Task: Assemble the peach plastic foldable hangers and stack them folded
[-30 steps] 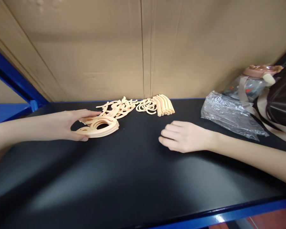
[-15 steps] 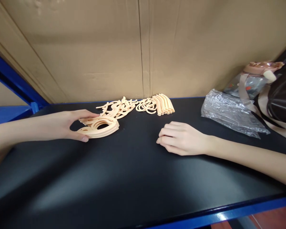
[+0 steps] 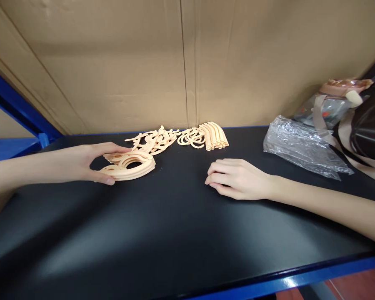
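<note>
On the left, my left hand (image 3: 90,162) has its thumb and fingers around the side of a stack of beige ring-shaped pieces (image 3: 140,168). The stack lies on the black tabletop, and its rings have open centres. Right of the middle, my right hand (image 3: 233,179) rests palm down on the table with its fingers curled in. Nothing shows in it; its palm is hidden. Behind the stack spreads a loose pile of thin beige strips (image 3: 161,141). Small beige curved pieces (image 3: 190,137) lie beside it, next to a neat stack of beige arched tubes (image 3: 215,135).
A crumpled clear plastic bag (image 3: 296,146) lies at the right. Behind it are a strapped clear bottle (image 3: 334,104) and a dark brown bag (image 3: 373,125). Cardboard (image 3: 128,62) stands along the back. A blue metal frame (image 3: 15,100) edges the black table (image 3: 162,237).
The fingers of my right hand have shifted slightly and its little-finger side sits a bit higher in view. My left hand keeps its grip on the ring-shaped pieces, which have not moved.
</note>
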`<state>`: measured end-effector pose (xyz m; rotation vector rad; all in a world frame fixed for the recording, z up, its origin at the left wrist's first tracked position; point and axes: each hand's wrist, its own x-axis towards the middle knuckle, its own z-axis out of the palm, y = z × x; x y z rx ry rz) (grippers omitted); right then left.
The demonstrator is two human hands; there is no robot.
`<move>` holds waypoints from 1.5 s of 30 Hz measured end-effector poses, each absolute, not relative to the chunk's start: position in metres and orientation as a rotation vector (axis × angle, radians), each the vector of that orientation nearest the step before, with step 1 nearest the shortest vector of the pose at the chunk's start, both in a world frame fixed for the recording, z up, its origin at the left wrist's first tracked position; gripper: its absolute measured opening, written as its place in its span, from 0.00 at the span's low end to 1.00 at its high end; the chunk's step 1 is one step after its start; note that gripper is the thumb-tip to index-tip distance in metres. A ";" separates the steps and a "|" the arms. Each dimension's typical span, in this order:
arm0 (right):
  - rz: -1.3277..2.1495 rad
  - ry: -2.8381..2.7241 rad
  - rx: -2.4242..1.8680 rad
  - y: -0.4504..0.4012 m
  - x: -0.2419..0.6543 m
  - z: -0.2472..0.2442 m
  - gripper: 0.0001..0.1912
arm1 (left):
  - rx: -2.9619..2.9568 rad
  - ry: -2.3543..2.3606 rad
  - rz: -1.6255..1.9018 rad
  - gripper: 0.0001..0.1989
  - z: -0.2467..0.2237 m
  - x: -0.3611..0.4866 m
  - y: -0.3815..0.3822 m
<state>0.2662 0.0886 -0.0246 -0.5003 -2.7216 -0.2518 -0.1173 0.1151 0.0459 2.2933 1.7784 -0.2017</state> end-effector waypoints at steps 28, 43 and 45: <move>-0.150 -2.715 -0.559 0.090 0.268 -0.027 0.13 | 2.294 1.875 -0.306 0.46 0.044 -0.124 0.117; -0.060 -2.714 -0.577 0.091 0.268 -0.027 0.12 | 2.221 1.935 -0.135 0.50 0.051 -0.120 0.109; -0.064 -2.709 -0.579 0.091 0.268 -0.027 0.12 | 2.179 1.992 0.007 0.47 0.056 -0.109 0.107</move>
